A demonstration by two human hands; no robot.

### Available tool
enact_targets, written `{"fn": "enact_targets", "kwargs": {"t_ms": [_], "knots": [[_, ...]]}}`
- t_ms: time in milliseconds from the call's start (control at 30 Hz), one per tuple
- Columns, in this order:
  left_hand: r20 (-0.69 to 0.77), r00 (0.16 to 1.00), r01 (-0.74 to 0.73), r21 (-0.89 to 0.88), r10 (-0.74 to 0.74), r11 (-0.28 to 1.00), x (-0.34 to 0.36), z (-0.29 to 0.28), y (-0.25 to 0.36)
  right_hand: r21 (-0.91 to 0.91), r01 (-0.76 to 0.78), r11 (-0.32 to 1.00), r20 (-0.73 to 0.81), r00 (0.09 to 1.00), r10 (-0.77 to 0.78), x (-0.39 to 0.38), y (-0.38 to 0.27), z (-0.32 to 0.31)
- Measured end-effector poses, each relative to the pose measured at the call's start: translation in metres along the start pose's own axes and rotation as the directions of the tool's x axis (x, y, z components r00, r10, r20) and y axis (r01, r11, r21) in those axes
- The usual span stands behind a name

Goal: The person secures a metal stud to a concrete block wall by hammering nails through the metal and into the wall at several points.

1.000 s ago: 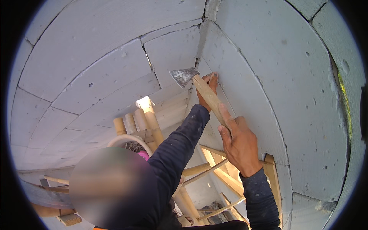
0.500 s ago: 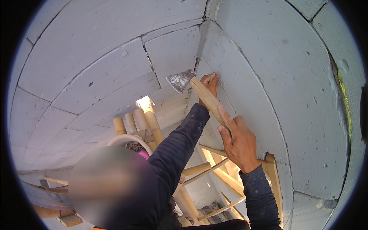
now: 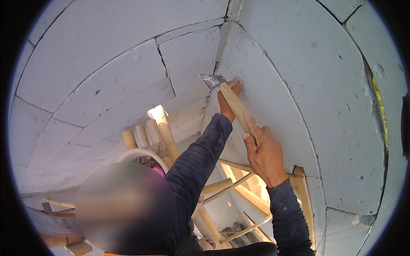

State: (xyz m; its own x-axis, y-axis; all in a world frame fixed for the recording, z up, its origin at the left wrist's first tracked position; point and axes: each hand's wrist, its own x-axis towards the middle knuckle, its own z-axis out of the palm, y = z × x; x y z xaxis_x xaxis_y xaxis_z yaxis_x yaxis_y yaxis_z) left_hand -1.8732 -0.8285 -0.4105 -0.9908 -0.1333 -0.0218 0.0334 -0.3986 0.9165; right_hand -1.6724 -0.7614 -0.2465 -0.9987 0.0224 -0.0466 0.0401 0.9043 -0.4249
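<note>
My right hand (image 3: 265, 158) grips the wooden handle of a hatchet (image 3: 235, 104), with the index finger laid along the wood. The hatchet's grey, whitish-smeared metal head (image 3: 212, 81) is close to the corner of the pale block wall (image 3: 273, 111). Stretched up beyond it, my left hand (image 3: 225, 104) presses closed fingertips to the right wall near that corner. The hatchet's head and handle partly cover this hand, and anything between its fingers is too small to make out.
Below my left arm are a pale bucket (image 3: 143, 152) with small dark bits inside, upright wooden poles (image 3: 164, 128) and a wooden frame (image 3: 247, 196) with crossed braces. A gap in the right wall (image 3: 381, 111) lets in light. A round blurred patch covers the lower left.
The hatchet head has moved right and in toward the wall by my left fingertips, and its blade has turned. My left hand stays at nearly the same spot.
</note>
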Motion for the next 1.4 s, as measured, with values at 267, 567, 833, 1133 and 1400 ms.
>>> {"fn": "enact_targets", "kwargs": {"t_ms": [267,567,833,1133,1400], "knots": [[0.083,0.995,0.077,-0.258,-0.058,0.963,-0.011,-0.002,-0.025,-0.047,-0.100,0.994,0.018,0.995,0.101,0.008,0.000,-0.004],[0.304,0.925,-0.349,0.432,0.230,0.832,-0.059,0.004,-0.029,-0.096,-0.076,0.992,-0.018,0.997,0.074,0.015,0.031,-0.014],[0.374,0.919,-0.291,0.438,0.121,0.851,-0.093,-0.026,-0.042,-0.068,-0.036,0.997,0.016,0.999,0.037,0.013,0.019,-0.009],[0.466,0.866,-0.103,0.518,-0.179,0.849,-0.107,-0.054,0.018,-0.064,-0.044,0.997,-0.032,0.999,0.042,0.023,0.040,-0.002],[0.298,0.693,-0.146,0.950,-0.657,0.277,-0.064,-0.100,0.253,0.571,-0.156,0.806,-0.102,0.961,0.259,-0.074,-0.002,0.000]]}}
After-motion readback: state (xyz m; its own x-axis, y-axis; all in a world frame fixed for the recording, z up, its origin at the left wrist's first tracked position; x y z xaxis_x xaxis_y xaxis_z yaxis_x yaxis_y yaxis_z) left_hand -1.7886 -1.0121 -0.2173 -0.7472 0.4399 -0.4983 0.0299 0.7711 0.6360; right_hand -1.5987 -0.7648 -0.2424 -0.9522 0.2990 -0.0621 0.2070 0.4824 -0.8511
